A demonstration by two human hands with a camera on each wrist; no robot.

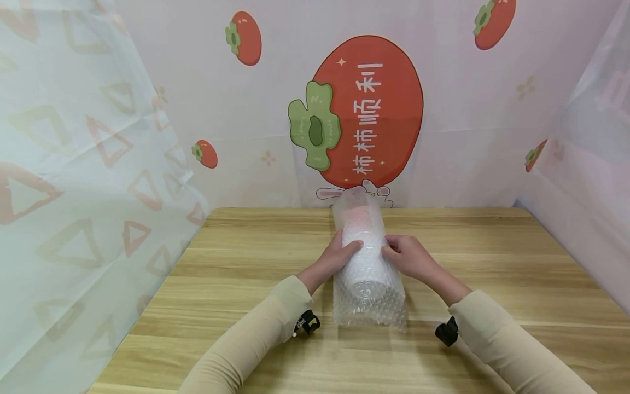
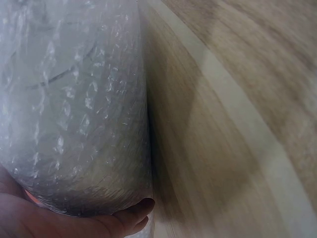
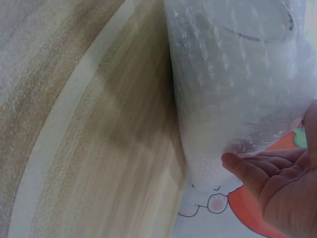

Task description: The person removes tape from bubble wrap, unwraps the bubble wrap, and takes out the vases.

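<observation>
On the bench (image 1: 246, 262), lying lengthwise as a white cylinder (image 1: 367, 262) inside bubble wrap (image 1: 371, 314), between the left hand (image 1: 338, 255) and the right hand (image 1: 409, 256). Gripped along its left side by the left hand, with the thumb over the top. Pinched by the wrap at its right side by the right hand. Extending past both, toward the near side and toward the persimmon-printed backdrop (image 1: 467, 137).

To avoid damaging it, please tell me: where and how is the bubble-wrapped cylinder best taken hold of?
Probably grip the bubble-wrapped cylinder around its middle, from both sides, where the left hand and right hand are: its long, rounded sides face them, while the loose bubble wrap past the near end looks too soft.
</observation>
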